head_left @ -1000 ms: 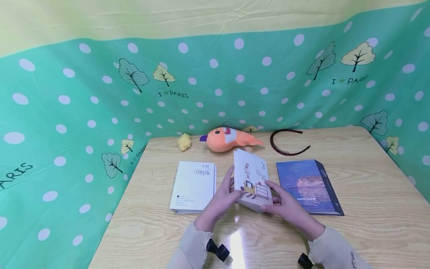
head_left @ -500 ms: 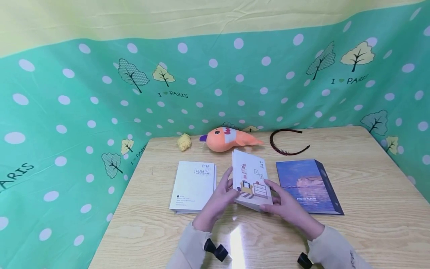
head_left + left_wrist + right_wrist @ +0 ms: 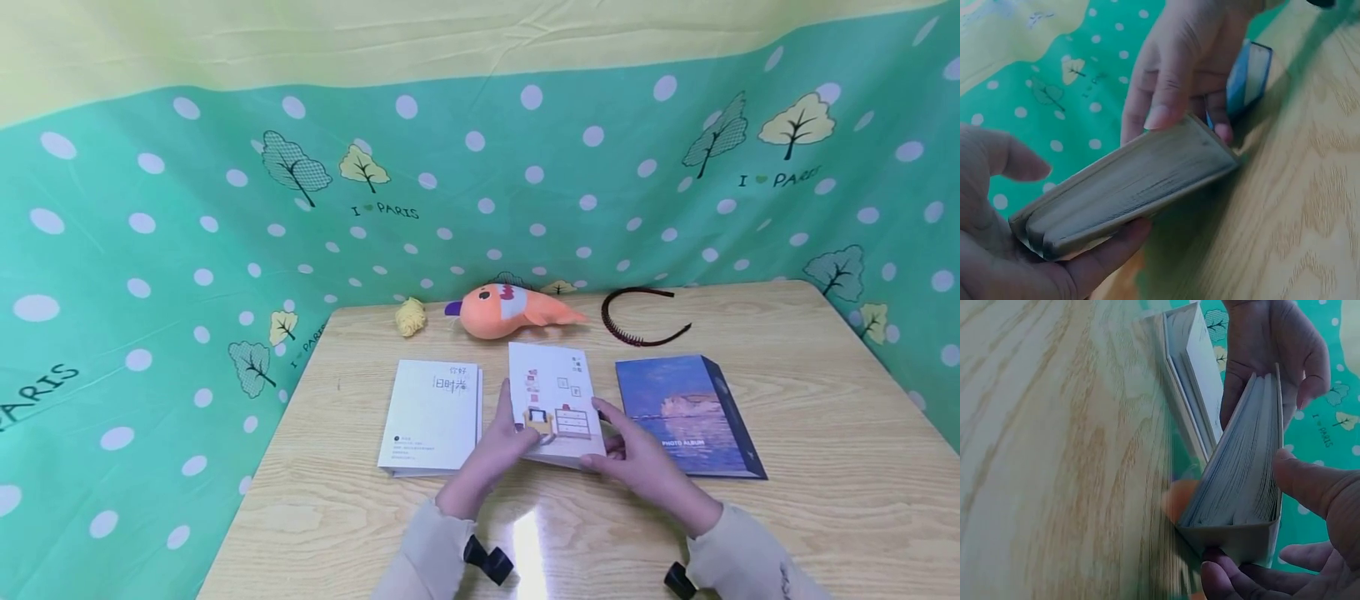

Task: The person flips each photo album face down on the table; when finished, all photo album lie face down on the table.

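Observation:
Both hands hold a white photo album [image 3: 557, 392] with a drawn room on its cover, tilted over the middle of the table. At its left side, my left hand [image 3: 491, 446] has its fingers along and under the edge. The left wrist view shows that thumb raised over the album [image 3: 1129, 181]. My right hand [image 3: 637, 458] grips the spine side, thumb [image 3: 1310, 481] on the cover and fingers underneath, while the page edges face the right wrist camera. A second white album [image 3: 431, 417] lies to the left, and a blue photo album [image 3: 682, 417] to the right.
Along the back of the wooden table [image 3: 300, 517] lie a small yellow object [image 3: 411, 317], an orange plush bird [image 3: 487, 312] and a dark headband [image 3: 622, 337]. A green dotted cloth [image 3: 480, 192] hangs behind and at the left.
The held album has shifted slightly left, and its cover has turned to face the head camera more squarely. The left hand moved with it; the other things have stayed put.

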A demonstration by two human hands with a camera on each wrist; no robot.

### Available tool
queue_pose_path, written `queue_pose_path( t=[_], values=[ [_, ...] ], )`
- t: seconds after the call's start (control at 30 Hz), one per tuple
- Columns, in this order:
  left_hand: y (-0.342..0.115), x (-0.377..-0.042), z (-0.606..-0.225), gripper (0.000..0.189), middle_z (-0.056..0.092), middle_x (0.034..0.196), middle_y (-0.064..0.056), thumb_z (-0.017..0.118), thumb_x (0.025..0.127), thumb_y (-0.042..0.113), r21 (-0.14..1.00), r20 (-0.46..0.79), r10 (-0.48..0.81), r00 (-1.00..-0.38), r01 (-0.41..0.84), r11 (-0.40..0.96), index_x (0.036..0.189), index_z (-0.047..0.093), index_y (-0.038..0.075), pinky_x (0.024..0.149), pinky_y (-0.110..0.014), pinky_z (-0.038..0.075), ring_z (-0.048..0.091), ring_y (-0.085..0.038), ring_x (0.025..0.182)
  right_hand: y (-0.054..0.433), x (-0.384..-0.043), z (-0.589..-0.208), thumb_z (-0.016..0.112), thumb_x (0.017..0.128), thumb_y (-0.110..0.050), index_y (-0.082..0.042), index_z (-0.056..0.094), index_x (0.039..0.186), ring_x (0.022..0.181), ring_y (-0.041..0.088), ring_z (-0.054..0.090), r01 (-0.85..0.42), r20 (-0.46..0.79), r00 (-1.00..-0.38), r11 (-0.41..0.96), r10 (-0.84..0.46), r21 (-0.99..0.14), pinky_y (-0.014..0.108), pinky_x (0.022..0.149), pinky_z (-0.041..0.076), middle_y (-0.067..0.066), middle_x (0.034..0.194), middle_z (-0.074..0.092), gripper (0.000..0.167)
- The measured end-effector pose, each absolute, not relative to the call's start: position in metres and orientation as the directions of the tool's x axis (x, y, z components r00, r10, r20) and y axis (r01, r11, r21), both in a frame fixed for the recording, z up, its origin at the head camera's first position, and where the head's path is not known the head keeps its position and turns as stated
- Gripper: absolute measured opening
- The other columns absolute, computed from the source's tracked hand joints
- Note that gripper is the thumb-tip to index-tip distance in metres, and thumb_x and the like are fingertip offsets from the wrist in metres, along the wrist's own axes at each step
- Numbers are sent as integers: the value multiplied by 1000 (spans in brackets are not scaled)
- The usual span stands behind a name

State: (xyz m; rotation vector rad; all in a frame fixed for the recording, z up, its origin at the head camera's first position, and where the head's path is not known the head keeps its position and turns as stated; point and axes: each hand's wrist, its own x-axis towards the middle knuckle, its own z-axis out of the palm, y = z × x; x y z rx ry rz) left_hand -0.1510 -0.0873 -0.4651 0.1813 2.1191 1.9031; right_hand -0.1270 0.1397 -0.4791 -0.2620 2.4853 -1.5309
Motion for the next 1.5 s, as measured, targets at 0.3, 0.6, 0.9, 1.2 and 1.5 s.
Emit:
queue_pose_path(
  t=[0.3, 0.6, 0.9, 1.2, 1.5],
  values=[
    [-87, -150, -479, 136, 17, 161, -9, 90, 65, 18, 962, 13, 355, -935, 108, 249, 156, -10, 18, 116, -42, 19, 32, -20, 139, 140, -126, -479, 79, 80, -36, -7, 37, 150, 90, 16, 58, -129, -13, -974, 599, -227, -790, 32, 76, 51, 12, 123, 60, 86],
    [-83, -147, -480, 136, 13, 158, -24, 90, 62, 40, 822, -134, 306, -943, 67, 566, 157, -4, 16, 110, -49, 32, 35, -36, 136, 140, -123, -475, 80, 81, -31, -3, 39, 148, 91, 18, 58, -207, 56, -970, 693, -235, -690, 40, 80, 50, 11, 117, 63, 83],
    [-83, -148, -479, 132, 27, 152, -25, 90, 63, 41, 757, -143, 301, -943, 92, 647, 157, 2, 13, 108, -47, 36, 41, -35, 131, 141, -120, -475, 81, 80, -29, 4, 44, 143, 110, 36, 59, -254, 104, -965, 755, -240, -605, 52, 90, 49, 25, 132, 56, 80],
    [-87, -149, -479, 126, 32, 151, -21, 89, 63, 43, 729, -170, 279, -945, 70, 681, 158, 10, 17, 105, -47, 38, 43, -33, 129, 141, -118, -474, 79, 81, -30, 3, 49, 139, 109, 40, 60, -255, 93, -965, 784, -247, -566, 54, 89, 49, 27, 129, 57, 74],
    [-89, -145, -480, 120, 37, 144, -27, 88, 65, 45, 642, -120, 292, -949, 150, 752, 156, 20, 8, 103, -47, 41, 47, -37, 124, 140, -119, -475, 81, 79, -27, 3, 54, 136, 113, 42, 58, -269, 110, -962, 784, -252, -559, 54, 90, 49, 26, 129, 58, 70]
  ],
)
